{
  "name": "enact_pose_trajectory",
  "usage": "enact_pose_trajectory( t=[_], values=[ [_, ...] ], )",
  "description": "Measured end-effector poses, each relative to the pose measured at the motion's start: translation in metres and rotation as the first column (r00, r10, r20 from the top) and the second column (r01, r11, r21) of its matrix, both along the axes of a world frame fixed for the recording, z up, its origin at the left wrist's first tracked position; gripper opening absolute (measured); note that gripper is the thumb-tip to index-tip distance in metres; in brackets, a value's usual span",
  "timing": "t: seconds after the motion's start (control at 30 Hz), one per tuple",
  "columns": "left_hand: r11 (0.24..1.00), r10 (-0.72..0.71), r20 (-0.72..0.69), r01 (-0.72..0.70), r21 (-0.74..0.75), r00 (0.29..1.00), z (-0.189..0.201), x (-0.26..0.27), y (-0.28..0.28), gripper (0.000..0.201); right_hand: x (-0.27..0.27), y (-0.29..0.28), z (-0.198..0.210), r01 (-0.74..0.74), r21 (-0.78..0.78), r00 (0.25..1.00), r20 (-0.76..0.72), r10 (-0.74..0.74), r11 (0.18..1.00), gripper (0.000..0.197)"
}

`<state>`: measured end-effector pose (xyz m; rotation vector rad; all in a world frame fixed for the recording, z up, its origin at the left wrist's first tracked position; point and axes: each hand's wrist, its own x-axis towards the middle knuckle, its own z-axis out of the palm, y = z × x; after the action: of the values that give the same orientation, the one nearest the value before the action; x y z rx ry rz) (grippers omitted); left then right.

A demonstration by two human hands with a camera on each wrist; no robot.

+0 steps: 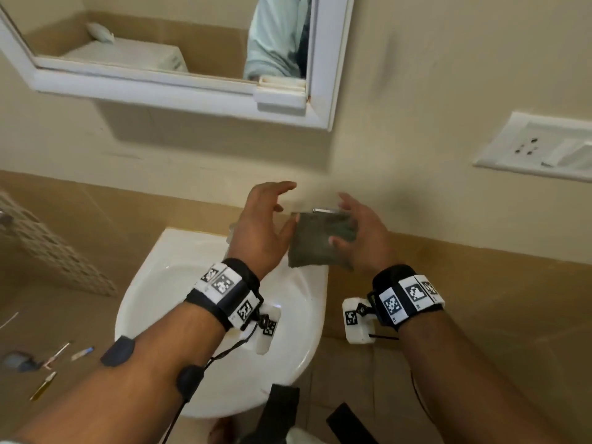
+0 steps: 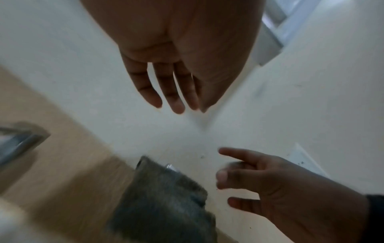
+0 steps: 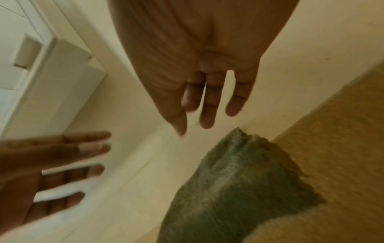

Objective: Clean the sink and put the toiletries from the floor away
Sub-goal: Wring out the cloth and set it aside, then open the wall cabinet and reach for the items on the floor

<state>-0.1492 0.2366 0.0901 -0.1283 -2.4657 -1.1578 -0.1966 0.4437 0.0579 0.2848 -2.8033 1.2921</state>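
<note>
Sink (image 1: 179, 261) below; both hands' fingers spread, green scrub pad (image 1: 317, 241) between; no legible writing.

No readable text anywhere; only black-and-white square code markers on the wristbands (image 1: 224, 285)

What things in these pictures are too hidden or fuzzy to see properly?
- Tap: head view, mostly hidden behind the green cloth.
- Sink bowl and drain: head view, covered by the left hand and forearm.
- Small items on the floor: head view, too small and blurred to identify.
- Whether the right hand grips the cloth: blurred in both wrist views.
</note>
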Motion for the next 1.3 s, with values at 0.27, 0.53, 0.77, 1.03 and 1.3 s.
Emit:
enact_pose_trajectory(
  t=[0.27,0.53,0.77,1.03,1.3],
  values=[
    [0.915,0.076,-0.453,-0.243,-0.323,0.888,0.088,0.003,0.0,0.059,0.003,-0.03,0.035,-0.013,-0.201,0.959,-0.281,-0.045,0.979,0.074],
    [0.825,0.066,-0.346,-0.246,-0.509,0.936,0.117,0.008,-0.009,0.08,0.034,-0.061,0.102,0.001,-0.358,0.892,-0.421,-0.162,0.934,0.061],
    [0.859,-0.079,-0.274,-0.074,-0.507,0.959,0.136,0.044,-0.034,0.077,0.08,-0.097,0.165,-0.014,-0.431,0.859,-0.466,-0.209,0.902,0.044],
    [0.878,-0.3,-0.32,0.128,-0.462,0.899,0.132,0.145,-0.124,0.051,0.172,-0.162,0.193,-0.137,-0.517,0.847,-0.503,-0.17,0.845,0.015],
    [0.955,-0.29,-0.366,0.244,-0.168,0.884,0.129,0.223,-0.248,0.031,0.226,-0.27,0.183,-0.367,-0.503,0.842,-0.537,0.05,0.783,0.029]
  ],
)
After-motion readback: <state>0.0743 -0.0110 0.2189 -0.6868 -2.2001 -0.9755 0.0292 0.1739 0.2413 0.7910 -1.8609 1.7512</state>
